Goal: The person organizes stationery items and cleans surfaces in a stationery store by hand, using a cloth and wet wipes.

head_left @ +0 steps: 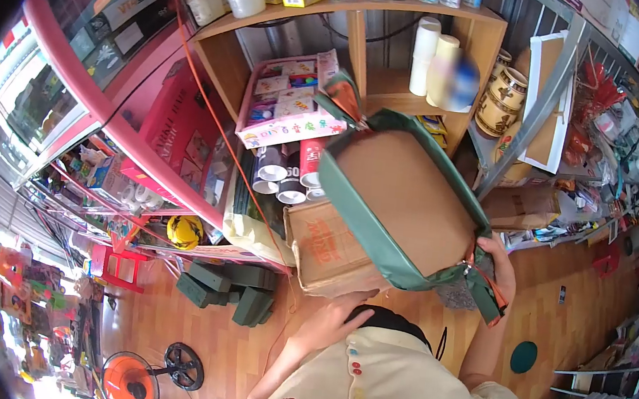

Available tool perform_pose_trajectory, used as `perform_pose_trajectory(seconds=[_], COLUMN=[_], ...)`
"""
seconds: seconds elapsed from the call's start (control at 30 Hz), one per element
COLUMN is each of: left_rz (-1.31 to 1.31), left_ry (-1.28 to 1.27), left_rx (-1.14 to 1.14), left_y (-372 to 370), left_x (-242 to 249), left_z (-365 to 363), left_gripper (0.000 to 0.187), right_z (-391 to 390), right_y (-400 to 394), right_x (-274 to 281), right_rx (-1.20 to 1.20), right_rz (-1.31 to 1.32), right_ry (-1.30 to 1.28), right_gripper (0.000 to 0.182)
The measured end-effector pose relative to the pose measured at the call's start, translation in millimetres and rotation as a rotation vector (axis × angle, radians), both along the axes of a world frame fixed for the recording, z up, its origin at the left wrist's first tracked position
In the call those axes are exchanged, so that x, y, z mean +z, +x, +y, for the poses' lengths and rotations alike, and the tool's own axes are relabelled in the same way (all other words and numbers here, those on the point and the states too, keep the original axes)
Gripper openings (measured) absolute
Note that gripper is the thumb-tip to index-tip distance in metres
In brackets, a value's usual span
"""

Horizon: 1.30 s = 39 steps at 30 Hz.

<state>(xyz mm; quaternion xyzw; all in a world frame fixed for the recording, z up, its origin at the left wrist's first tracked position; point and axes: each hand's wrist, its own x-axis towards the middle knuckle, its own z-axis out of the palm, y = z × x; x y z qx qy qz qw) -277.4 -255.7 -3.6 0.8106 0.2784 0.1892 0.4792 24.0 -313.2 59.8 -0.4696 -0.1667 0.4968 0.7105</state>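
Note:
A shallow green wrapped tray point(363, 231) with a brown cardboard floor point(414, 190) is tilted up in front of me. Its two ends are gathered and tied, with orange lining showing at the far twist point(344, 93) and the near one. My right hand point(495, 269) grips the tray beside the near tied end, its fingers partly hidden. My left hand point(338, 320) is at my waist, fingers stretched out and holding nothing that I can see. Just beyond it is a worn cardboard box point(329, 251) with red print, partly covered by the tray.
A wooden shelf point(357, 48) ahead holds a pink box of small toys point(288, 91), white cups point(424, 55) and patterned jars point(501, 102). On the wooden floor lie dark green blocks point(228, 291), near an orange fan point(130, 386). A metal post point(535, 113) rises on the right.

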Motion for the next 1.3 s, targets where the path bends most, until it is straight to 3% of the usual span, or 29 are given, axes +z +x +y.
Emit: perform_pose_trajectory(seconds=[0.13, 0.33, 0.4, 0.47, 0.6, 0.77, 0.97, 1.3], left_rz=[0.041, 0.040, 0.012, 0.064, 0.028, 0.052, 0.065, 0.061], left_ry=[0.094, 0.066, 0.105, 0.026, 0.006, -0.032, 0.130, 0.048], left_rx=[-0.022, 0.048, 0.058, 0.089, 0.182, 0.139, -0.023, -0.019], left_y=[-16.4, -46.2, -55.0, -65.1, -78.2, -87.1, -73.1, -59.2], left_x=[-9.8, -12.5, -15.7, -11.2, -6.6, -23.6, -23.2, -22.8], left_z=[-0.4, -6.4, -7.3, -8.5, -10.6, -0.5, 12.7, 2.1], left_gripper=[0.040, 0.040, 0.040, 0.042, 0.041, 0.041, 0.041, 0.045], right_z=[51.5, 119.8, 124.8, 115.0, 69.2, 27.1, 53.4, 131.2], right_y=[-21.0, -70.8, -79.0, -67.7, -43.0, -12.0, -4.9, -4.5], right_x=[-4.2, 10.7, 20.0, 14.6, 21.9, 30.8, 25.0, 21.2], right_rx=[0.149, 0.272, 0.286, 0.256, -0.097, -0.347, -0.437, -0.554], right_rz=[0.229, -0.001, -0.269, -0.371, -0.599, -0.786, -1.009, -1.204], right_ry=[-0.052, -0.004, 0.183, 0.182, 0.182, 0.115, 0.187, 0.307], right_gripper=[0.025, 0.030, 0.038, 0.046, 0.052, 0.046, 0.025, 0.033])
